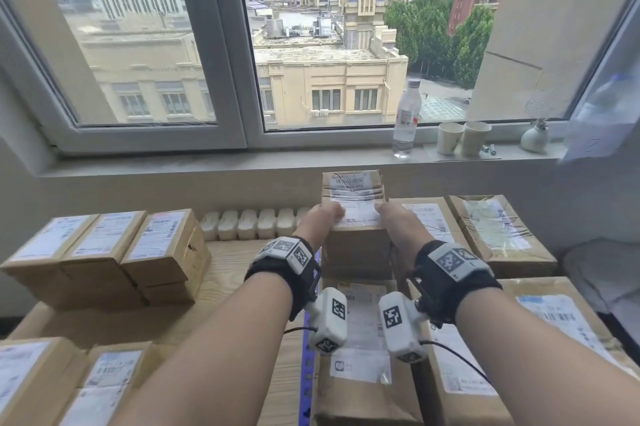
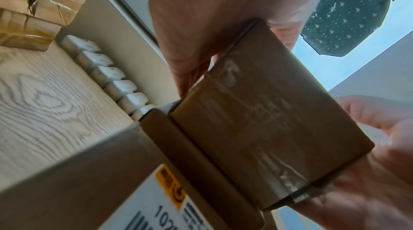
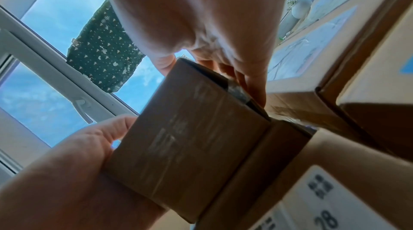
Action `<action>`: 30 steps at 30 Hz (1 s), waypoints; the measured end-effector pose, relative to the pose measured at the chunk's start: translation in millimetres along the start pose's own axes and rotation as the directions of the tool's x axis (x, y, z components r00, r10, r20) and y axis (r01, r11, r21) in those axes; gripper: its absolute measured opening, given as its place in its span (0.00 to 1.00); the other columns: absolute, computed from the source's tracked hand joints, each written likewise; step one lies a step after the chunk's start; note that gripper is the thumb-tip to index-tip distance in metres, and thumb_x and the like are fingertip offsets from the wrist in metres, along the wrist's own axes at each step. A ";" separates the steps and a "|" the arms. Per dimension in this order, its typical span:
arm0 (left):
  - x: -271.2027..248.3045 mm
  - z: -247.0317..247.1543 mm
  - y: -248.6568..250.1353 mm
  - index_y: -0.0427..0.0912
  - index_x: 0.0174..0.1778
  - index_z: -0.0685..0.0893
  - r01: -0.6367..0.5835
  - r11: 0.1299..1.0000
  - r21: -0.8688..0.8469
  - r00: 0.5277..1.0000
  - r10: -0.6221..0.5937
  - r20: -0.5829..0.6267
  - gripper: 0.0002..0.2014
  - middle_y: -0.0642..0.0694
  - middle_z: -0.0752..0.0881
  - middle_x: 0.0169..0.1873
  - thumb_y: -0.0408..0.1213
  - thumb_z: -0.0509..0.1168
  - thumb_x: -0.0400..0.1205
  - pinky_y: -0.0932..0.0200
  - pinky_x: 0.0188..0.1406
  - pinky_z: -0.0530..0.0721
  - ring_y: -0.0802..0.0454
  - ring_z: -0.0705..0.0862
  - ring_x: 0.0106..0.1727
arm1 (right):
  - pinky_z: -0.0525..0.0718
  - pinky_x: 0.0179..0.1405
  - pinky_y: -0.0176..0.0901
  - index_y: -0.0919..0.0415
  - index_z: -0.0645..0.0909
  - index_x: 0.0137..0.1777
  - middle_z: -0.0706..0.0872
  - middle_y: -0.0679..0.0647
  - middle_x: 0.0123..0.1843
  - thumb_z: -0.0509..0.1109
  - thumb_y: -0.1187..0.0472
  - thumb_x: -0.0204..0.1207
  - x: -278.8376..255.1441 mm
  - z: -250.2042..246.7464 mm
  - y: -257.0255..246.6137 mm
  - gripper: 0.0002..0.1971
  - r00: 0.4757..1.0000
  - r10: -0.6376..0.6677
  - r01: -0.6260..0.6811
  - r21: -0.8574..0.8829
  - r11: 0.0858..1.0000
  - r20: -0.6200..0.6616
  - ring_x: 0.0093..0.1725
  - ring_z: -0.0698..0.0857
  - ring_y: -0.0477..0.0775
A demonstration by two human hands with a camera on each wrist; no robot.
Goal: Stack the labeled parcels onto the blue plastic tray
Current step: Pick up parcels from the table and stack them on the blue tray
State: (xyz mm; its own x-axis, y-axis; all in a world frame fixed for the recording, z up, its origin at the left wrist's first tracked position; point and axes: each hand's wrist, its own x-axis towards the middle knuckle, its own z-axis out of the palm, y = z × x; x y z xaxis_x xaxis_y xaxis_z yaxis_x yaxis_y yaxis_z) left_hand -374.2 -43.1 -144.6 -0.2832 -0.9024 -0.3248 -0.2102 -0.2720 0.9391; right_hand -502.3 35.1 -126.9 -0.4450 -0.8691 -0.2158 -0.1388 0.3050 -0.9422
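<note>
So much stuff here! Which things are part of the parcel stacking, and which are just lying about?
Part of the job:
held parcel
left hand
right hand
parcels on the left
blue tray

Just lying about:
water bottle
paper cups
small vase

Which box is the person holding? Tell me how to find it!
Look below the big window, at the middle of the wooden table. The held parcel sits highest on the stack there. Only it has a left hand and right hand gripping its sides.

The label of the near parcel (image 2: 143,203) read "102"; in the right wrist view it showed "28". Other labels were illegible.
</note>
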 end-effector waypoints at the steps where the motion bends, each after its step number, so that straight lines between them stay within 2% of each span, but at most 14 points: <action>1: 3.9 1.7 -2.1 0.38 0.56 0.86 -0.008 1.000 -0.006 1.000 0.008 -0.008 0.38 0.37 0.87 0.59 0.53 0.67 0.50 0.39 0.73 0.76 0.39 0.84 0.62 | 0.79 0.67 0.63 0.57 0.82 0.58 0.87 0.57 0.57 0.58 0.36 0.66 1.3 -0.3 2.0 0.30 1.000 0.002 -0.002 0.005 1.000 -0.001 0.59 0.84 0.61; 3: 14.8 3.2 -6.6 0.38 0.53 0.86 -0.020 1.000 0.004 1.000 0.020 -0.015 0.38 0.37 0.87 0.59 0.55 0.67 0.48 0.40 0.72 0.77 0.38 0.85 0.63 | 0.81 0.65 0.62 0.57 0.82 0.59 0.87 0.56 0.55 0.60 0.42 0.73 -2.6 -0.6 0.5 0.23 1.000 -0.006 0.006 -0.023 1.000 -0.004 0.57 0.85 0.60; 7: 5.4 4.2 -1.2 0.35 0.58 0.86 -0.016 1.000 0.014 0.999 0.017 -0.029 0.38 0.37 0.87 0.58 0.52 0.67 0.53 0.40 0.71 0.78 0.38 0.86 0.61 | 0.82 0.64 0.62 0.54 0.81 0.57 0.87 0.54 0.54 0.61 0.43 0.70 -4.1 -2.6 -1.5 0.21 1.000 -0.012 0.011 -0.076 0.997 -0.005 0.56 0.86 0.59; 9: -0.1 4.7 0.7 0.34 0.59 0.85 -0.021 1.000 0.007 1.000 0.022 -0.022 0.39 0.37 0.88 0.57 0.51 0.67 0.52 0.40 0.70 0.78 0.38 0.86 0.60 | 0.82 0.64 0.60 0.55 0.81 0.59 0.87 0.54 0.55 0.62 0.46 0.78 -3.9 -4.4 -3.2 0.17 1.000 -0.011 0.011 -0.097 0.995 -0.001 0.55 0.86 0.57; 11: -4.2 3.7 1.3 0.36 0.56 0.85 -0.019 1.000 -0.013 1.000 0.019 -0.017 0.39 0.37 0.88 0.56 0.52 0.67 0.49 0.38 0.69 0.79 0.39 0.87 0.58 | 0.83 0.63 0.57 0.57 0.80 0.63 0.86 0.55 0.57 0.61 0.49 0.82 -3.4 -5.5 -2.8 0.17 1.000 -0.007 0.007 -0.116 0.993 -0.001 0.55 0.85 0.56; 14: -9.0 1.3 1.8 0.38 0.49 0.86 -0.031 0.999 0.012 0.999 0.031 0.008 0.31 0.39 0.87 0.56 0.51 0.69 0.51 0.37 0.70 0.78 0.39 0.86 0.58 | 0.83 0.63 0.57 0.59 0.78 0.67 0.86 0.55 0.59 0.61 0.49 0.83 -5.7 -6.1 -1.3 0.19 1.000 -0.014 0.014 -0.126 0.992 -0.001 0.56 0.85 0.56; 18: -14.0 -2.8 1.1 0.38 0.64 0.83 -0.005 1.000 0.001 1.000 0.005 0.017 0.44 0.41 0.88 0.59 0.60 0.66 0.53 0.40 0.72 0.77 0.42 0.86 0.61 | 0.81 0.62 0.53 0.60 0.77 0.68 0.84 0.54 0.58 0.60 0.49 0.84 -9.6 -7.2 -2.4 0.20 1.000 -0.028 0.026 -0.155 0.988 -0.009 0.57 0.83 0.55; 20: -31.6 -6.1 10.9 0.38 0.65 0.83 -0.028 0.998 0.049 1.000 0.028 0.009 0.41 0.41 0.87 0.61 0.61 0.65 0.60 0.41 0.72 0.76 0.42 0.84 0.63 | 0.79 0.59 0.48 0.60 0.75 0.71 0.82 0.52 0.58 0.60 0.50 0.84 -13.5 -7.1 -3.8 0.20 0.999 -0.052 0.048 -0.194 0.980 -0.014 0.57 0.81 0.54; 23: -47.8 -15.3 17.2 0.39 0.62 0.80 -0.066 0.991 0.115 0.998 0.067 -0.006 0.23 0.45 0.82 0.60 0.54 0.60 0.82 0.47 0.72 0.73 0.46 0.79 0.62 | 0.78 0.65 0.53 0.59 0.71 0.76 0.81 0.54 0.67 0.62 0.50 0.83 -21.1 -5.7 -6.3 0.24 0.994 -0.098 0.081 -0.297 0.951 -0.044 0.63 0.81 0.57; 24: -48.0 -19.0 15.2 0.40 0.63 0.79 -0.068 0.988 0.138 0.997 0.071 -0.016 0.22 0.46 0.81 0.60 0.54 0.58 0.83 0.48 0.69 0.73 0.46 0.78 0.61 | 0.77 0.67 0.54 0.59 0.69 0.77 0.80 0.56 0.70 0.62 0.50 0.83 -23.9 -4.7 -7.3 0.25 0.990 -0.128 0.099 -0.349 0.932 -0.061 0.66 0.80 0.58; 26: -46.5 -27.0 9.5 0.40 0.71 0.78 -0.080 0.973 0.214 0.995 0.091 -0.042 0.30 0.46 0.81 0.67 0.58 0.59 0.80 0.50 0.70 0.73 0.45 0.78 0.66 | 0.74 0.71 0.54 0.59 0.68 0.78 0.77 0.58 0.73 0.63 0.51 0.82 -30.7 -1.9 -9.7 0.26 0.975 -0.207 0.147 -0.465 0.873 -0.081 0.71 0.76 0.60; 28: -50.5 -35.6 4.5 0.39 0.77 0.72 -0.115 0.942 0.315 0.987 0.143 -0.068 0.28 0.44 0.76 0.74 0.52 0.59 0.84 0.51 0.74 0.71 0.44 0.75 0.73 | 0.71 0.73 0.54 0.58 0.68 0.78 0.75 0.59 0.74 0.63 0.51 0.81 -38.4 3.6 -13.1 0.26 0.955 -0.286 0.198 -0.549 0.812 -0.080 0.72 0.74 0.61; 30: -55.2 -46.5 -1.4 0.39 0.79 0.71 -0.144 0.896 0.421 0.976 0.198 -0.088 0.25 0.41 0.74 0.76 0.46 0.59 0.86 0.49 0.77 0.69 0.44 0.73 0.76 | 0.70 0.74 0.53 0.57 0.70 0.78 0.75 0.58 0.74 0.64 0.52 0.81 -47.5 12.3 -18.0 0.26 0.932 -0.357 0.254 -0.592 0.765 -0.062 0.73 0.73 0.59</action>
State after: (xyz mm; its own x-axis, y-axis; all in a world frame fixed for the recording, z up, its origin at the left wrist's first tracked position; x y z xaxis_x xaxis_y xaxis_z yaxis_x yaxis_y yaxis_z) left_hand -314.8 -8.4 -122.7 -0.2362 -0.9642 -0.1210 -0.5413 0.0272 0.8404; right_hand -467.8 66.1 -102.8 -0.4198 -0.8949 0.1515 -0.7429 0.2429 -0.6238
